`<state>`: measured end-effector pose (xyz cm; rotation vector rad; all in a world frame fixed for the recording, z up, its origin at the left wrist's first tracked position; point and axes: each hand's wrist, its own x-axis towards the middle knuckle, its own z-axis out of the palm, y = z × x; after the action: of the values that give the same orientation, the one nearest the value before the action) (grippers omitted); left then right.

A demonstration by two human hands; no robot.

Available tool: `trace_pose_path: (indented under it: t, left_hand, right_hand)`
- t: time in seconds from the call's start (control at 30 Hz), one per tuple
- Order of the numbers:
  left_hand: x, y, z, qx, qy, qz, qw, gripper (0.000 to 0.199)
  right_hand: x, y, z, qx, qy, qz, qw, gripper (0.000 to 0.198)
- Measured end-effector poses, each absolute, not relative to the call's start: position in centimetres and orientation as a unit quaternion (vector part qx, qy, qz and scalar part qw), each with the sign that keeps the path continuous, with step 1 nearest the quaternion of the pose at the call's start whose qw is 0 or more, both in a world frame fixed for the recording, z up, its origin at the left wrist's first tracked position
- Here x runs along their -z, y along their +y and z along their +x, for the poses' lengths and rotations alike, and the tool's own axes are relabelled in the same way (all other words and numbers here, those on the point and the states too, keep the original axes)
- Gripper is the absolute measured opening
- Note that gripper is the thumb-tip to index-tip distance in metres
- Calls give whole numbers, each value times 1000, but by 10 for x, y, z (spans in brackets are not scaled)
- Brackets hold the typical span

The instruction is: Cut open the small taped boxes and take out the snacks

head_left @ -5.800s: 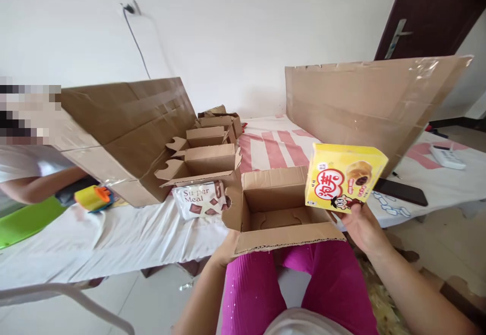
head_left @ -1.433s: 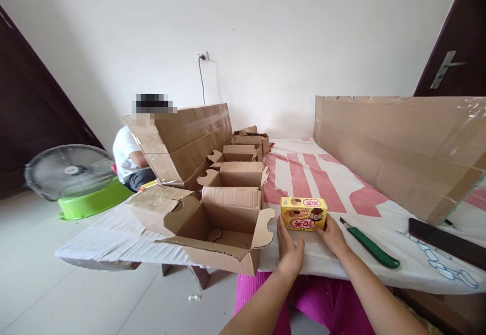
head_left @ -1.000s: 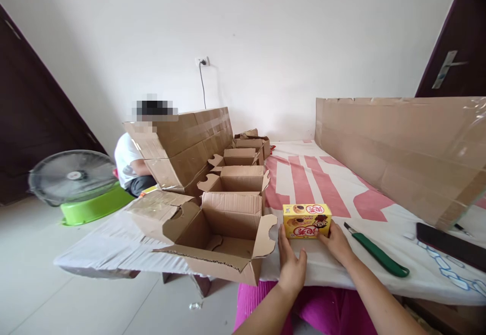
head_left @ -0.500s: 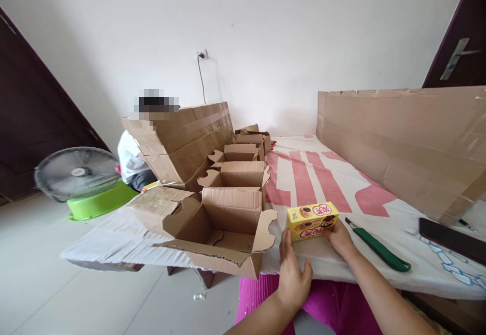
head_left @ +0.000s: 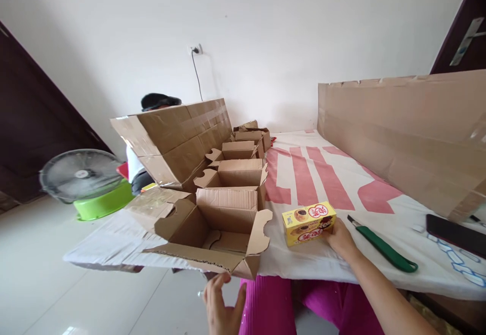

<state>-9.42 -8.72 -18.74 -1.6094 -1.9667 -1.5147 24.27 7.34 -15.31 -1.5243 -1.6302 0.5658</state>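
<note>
Right hand [head_left: 339, 239]: grip clamped on the right end of the yellow box [head_left: 308, 226], right of the open carton [head_left: 227, 201]. Left hand [head_left: 222, 307]: fingers apart. Carton overhangs the near table [head_left: 307, 266] edge; a knock could topple it.

The head view looks from above the near edge of the table [head_left: 277, 261], forward and down toward the wall [head_left: 273, 41]. The left hand [head_left: 223, 307] and right hand [head_left: 340, 239] show close by, the wall farther off.

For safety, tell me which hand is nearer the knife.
Right. The right hand holds the yellow box, just left of the knife; the left hand is farther left, near a carton.
</note>
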Motion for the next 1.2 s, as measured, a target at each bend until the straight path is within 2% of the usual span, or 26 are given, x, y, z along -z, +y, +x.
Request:
trace_pose_path:
  t: [0.17,0.53,1.2]
  left_hand:
    - [169,-61,-120,498,-717,-478,97,55]
    - [158,-48,-140,456,-712,-531,51,39]
    - [132,-29,-142,382,-744,-546,54,37]
  right_hand:
    - [157,75,244,-217,-662,-594,402,33]
    - [157,75,242,-199,-670,-597,394,24]
    - [162,78,243,-198,-675,-600,381,24]
